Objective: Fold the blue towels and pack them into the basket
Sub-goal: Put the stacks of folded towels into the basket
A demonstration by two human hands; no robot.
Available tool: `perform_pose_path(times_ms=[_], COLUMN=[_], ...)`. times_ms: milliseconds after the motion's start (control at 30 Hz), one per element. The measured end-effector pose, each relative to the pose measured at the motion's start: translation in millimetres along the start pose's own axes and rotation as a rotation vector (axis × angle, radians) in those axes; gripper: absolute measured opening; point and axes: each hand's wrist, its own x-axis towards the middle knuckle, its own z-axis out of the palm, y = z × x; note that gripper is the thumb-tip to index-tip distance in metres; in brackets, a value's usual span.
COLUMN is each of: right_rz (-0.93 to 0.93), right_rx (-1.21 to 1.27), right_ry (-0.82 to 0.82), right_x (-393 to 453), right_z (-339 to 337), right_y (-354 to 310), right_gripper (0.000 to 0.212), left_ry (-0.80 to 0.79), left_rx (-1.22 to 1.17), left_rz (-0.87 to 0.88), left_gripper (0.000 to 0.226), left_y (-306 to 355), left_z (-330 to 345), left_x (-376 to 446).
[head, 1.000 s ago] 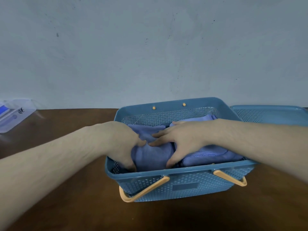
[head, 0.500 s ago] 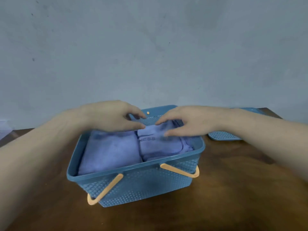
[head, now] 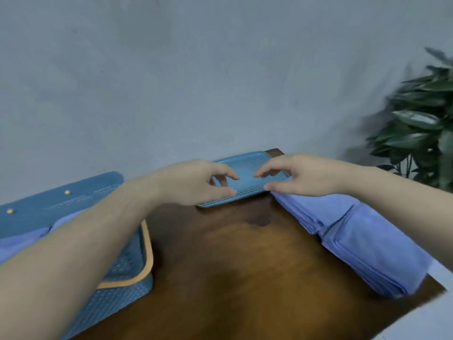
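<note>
The blue perforated basket (head: 61, 200) with orange handles stands at the left, and folded blue towels (head: 14, 244) lie inside it, partly hidden by my left forearm. A stack of folded blue towels (head: 362, 241) lies on the table at the right, under my right forearm. My left hand (head: 193, 180) and my right hand (head: 301, 175) hover side by side over a flat blue perforated lid (head: 247, 168) at the back of the table. Their fingers are loosely curled, with the tips just above the lid, and they hold nothing.
The brown wooden table (head: 232, 266) shows bare wood between the basket and the towel stack. A green leafy plant (head: 421, 119) stands beyond the table's right edge. A grey wall runs close behind the lid.
Both hands have left the towels in the basket and moved right, over the lid. The view has swung right, so the basket now sits at the left and the towel stack appears.
</note>
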Motion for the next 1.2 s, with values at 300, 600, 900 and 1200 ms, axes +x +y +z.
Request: perform_pose_path(times_ms=[300, 600, 900, 1200], right_rz=[0.377, 0.66, 0.551, 0.237], right_rx=[0.1, 0.132, 0.309, 0.506], right_ry=[0.086, -0.049, 0.019, 0.256], right_x=[-57.7, -62.8, -51.5, -52.3], right_z=[-11.8, 11.8, 28.5, 27.8], right_y=[145.1, 224.3, 234.7, 217.3], right_gripper=[0.031, 0.063, 0.03, 0.041], left_ry=[-0.047, -0.114, -0.158, -0.099], left_rx=[-0.063, -0.035, 0.06, 0.061], left_rz=[0.051, 0.074, 0.156, 0.27], left_gripper=[0.04, 0.046, 0.055, 0.042], left_y=[68.7, 106.6, 114.0, 118.6], left_z=[52.4, 77.9, 93.9, 99.3], left_x=[104.4, 175.9, 209.1, 237.0])
